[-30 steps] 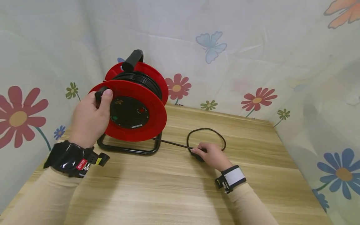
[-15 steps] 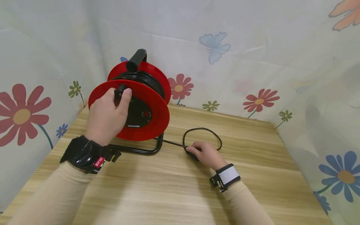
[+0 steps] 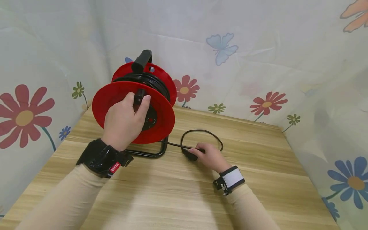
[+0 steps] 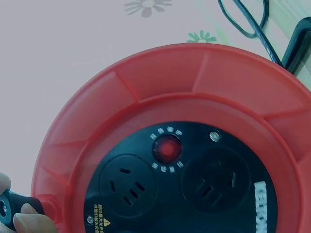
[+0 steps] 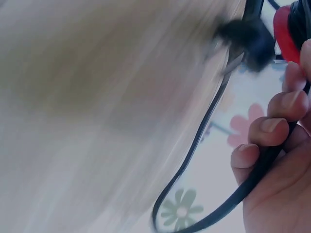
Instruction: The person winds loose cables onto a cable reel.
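A red cable reel (image 3: 166,116) stands on the left of the table, its drum wound with black cable (image 3: 153,81). My left hand (image 3: 123,119) grips the black crank knob (image 3: 139,95) near the top of the front disc. From the reel's underside a thin black cable (image 3: 172,144) runs to my right hand (image 3: 211,156), whose fingers curl round it. Beside that hand lies a black plug (image 3: 188,155); the right wrist view shows the plug (image 5: 252,43) blurred, with metal pins. Sockets and a red button (image 4: 167,148) sit on the reel's black centre panel.
Behind my right hand a loop of cable (image 3: 201,130) lies on the wooden table (image 3: 258,166). A black tube stand (image 3: 149,155) holds up the reel, with a carrying handle (image 3: 142,61) on top. Flower-patterned sheeting (image 3: 172,32) surrounds the table's back and sides.
My left hand has carried the crank knob from the disc's upper left to its top, turning the disc clockwise. My right hand, cable and plug have drawn slightly left, nearer the reel.
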Tool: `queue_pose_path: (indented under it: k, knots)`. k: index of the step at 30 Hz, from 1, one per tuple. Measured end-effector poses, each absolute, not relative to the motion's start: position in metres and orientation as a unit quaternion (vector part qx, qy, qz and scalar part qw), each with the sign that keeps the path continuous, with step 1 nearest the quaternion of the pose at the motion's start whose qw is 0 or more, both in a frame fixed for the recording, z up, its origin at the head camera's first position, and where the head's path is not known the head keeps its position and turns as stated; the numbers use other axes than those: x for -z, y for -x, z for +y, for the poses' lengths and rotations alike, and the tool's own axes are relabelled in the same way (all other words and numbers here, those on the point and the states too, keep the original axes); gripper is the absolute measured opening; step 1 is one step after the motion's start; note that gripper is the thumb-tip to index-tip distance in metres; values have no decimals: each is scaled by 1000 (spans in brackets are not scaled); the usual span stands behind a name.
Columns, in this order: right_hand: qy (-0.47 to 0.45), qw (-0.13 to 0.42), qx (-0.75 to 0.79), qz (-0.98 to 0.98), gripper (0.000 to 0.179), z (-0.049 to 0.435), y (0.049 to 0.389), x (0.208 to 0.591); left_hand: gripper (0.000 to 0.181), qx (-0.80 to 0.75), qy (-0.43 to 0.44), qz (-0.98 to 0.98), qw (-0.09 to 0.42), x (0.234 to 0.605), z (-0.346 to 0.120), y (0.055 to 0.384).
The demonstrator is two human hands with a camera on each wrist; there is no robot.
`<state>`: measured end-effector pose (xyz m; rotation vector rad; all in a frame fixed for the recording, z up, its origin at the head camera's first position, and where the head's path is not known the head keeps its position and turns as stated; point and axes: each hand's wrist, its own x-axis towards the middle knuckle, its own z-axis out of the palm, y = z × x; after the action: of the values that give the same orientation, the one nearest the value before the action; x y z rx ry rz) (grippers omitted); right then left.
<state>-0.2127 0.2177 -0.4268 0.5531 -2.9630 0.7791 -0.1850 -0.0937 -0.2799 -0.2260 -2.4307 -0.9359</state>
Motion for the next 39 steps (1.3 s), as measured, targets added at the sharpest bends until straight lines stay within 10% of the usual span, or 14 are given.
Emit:
queue_pose_path:
  k: [39]
  knots:
    - [-55,88,-149,-983,50,413,166,378,45,352,89,-901,239,279,-93,183]
